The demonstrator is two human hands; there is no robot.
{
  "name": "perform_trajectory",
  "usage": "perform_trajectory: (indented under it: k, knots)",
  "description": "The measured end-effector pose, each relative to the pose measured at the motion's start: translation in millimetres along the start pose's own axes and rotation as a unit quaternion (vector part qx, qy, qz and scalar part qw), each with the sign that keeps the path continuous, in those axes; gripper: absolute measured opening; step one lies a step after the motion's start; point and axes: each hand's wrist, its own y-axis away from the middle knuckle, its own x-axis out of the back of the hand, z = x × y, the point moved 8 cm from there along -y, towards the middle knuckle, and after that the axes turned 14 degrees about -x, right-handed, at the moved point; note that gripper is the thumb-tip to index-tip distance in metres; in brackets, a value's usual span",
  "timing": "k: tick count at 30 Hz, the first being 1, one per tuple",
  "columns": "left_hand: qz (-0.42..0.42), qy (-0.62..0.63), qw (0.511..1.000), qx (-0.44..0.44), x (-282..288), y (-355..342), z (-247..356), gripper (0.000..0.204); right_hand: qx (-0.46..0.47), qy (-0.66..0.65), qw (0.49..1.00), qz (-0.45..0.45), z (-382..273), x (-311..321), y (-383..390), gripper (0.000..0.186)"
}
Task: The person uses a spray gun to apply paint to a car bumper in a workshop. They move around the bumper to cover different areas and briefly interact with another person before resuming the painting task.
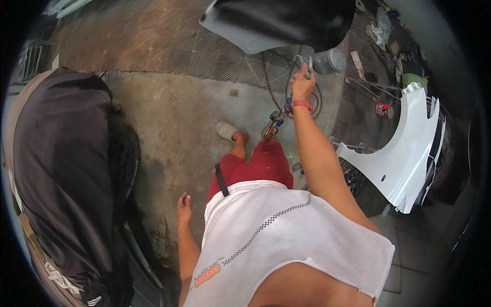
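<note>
Right hand (303, 86): fingers wrapped around the handle of a grey metal spray gun with a cylindrical cup (328, 61), positioned at far right-centre, just near a glossy black curved panel (286, 23). Left hand (184, 205): hanging empty at near left, fingers loosely curled. White curved fender panel (404, 153) stands at right.

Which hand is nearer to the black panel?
Right. The right hand is just below the black panel in the picture; the left hand is much farther, at lower left.
</note>
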Motion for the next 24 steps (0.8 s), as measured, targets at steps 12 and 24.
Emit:
perform_trajectory:
  k: [12, 24]
  knots:
    - [-0.002, -0.04, 0.999, -0.027, 9.3, -5.1, 56.0, 0.051, 0.025, -0.015, 0.995, -0.097, -44.9, -62.9, 42.1, 0.046]
    - [-0.016, -0.003, 0.999, 0.041, -6.1, 16.0, -31.2, 0.051, 0.055, -0.039, 0.976, -0.206, -93.7, -110.7, 75.0, 0.047]
